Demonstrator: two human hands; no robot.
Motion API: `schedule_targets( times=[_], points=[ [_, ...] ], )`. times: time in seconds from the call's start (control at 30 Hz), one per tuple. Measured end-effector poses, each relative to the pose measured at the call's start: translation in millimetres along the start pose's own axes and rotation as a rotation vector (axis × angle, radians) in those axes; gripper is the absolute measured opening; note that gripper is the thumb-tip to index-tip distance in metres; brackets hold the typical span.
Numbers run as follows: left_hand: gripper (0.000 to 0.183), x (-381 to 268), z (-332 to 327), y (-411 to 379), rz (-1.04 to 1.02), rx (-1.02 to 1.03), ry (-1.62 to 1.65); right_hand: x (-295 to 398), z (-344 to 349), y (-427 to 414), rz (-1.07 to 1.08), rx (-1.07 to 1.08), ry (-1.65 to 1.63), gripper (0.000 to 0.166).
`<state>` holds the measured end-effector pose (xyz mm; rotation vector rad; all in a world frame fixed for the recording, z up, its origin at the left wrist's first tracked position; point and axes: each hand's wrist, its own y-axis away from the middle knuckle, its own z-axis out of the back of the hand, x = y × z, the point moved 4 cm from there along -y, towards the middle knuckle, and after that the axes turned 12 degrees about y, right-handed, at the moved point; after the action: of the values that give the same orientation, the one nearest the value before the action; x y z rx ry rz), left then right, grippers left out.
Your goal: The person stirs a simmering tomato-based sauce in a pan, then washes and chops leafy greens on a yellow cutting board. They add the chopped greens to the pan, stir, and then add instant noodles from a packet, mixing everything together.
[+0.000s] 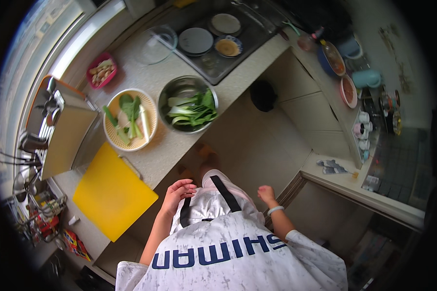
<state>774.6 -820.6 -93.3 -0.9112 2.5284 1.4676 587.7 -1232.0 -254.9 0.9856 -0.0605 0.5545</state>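
Note:
My left hand [181,191] is raised beside the counter edge, its fingers loosely bent and apart, with nothing in it. Low at my right side, my right hand [266,194] has its fingers curled in, and no object shows in it. The nearest thing to my left hand is a yellow cutting board [114,192], lying bare on the counter. Beyond it, a white-rimmed basket [152,105] holds scallion pieces and leafy greens. A stainless steel bowl [162,116] beside it holds green leafy vegetables. A pink container [110,80] of what look like garlic cloves is near the window.
Stacked dishes [196,40] sit in the sink area [218,74], beside a clear glass lid or bowl [156,43]. Utensils and an upright board [71,138] stand at left. A dark bin [263,95] is on the floor. The right counter carries bowls, a blue pitcher [366,78] and jars.

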Motion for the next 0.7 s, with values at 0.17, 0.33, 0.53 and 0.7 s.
schedule_targets(
  times=[0.17, 0.33, 0.53, 0.7],
  points=[
    [0.029, 14, -64, -41, -0.020, -0.008, -0.111, -105, 65, -19, -0.429, 0.011, -0.126, 0.013],
    [0.025, 66, -95, -101, -0.064, -0.357, 0.120, -125, 130, -140, -0.333, 0.033, 0.029, 0.016],
    [0.024, 211, -135, -245, 0.193, -0.445, -0.068, 41, 226, -339, 0.268, -0.113, 0.348, 0.030],
    [0.016, 233, -155, -485, -0.260, 0.084, -1.330, 122, 246, -485, 0.299, 0.003, -0.058, 0.037]
  ],
)
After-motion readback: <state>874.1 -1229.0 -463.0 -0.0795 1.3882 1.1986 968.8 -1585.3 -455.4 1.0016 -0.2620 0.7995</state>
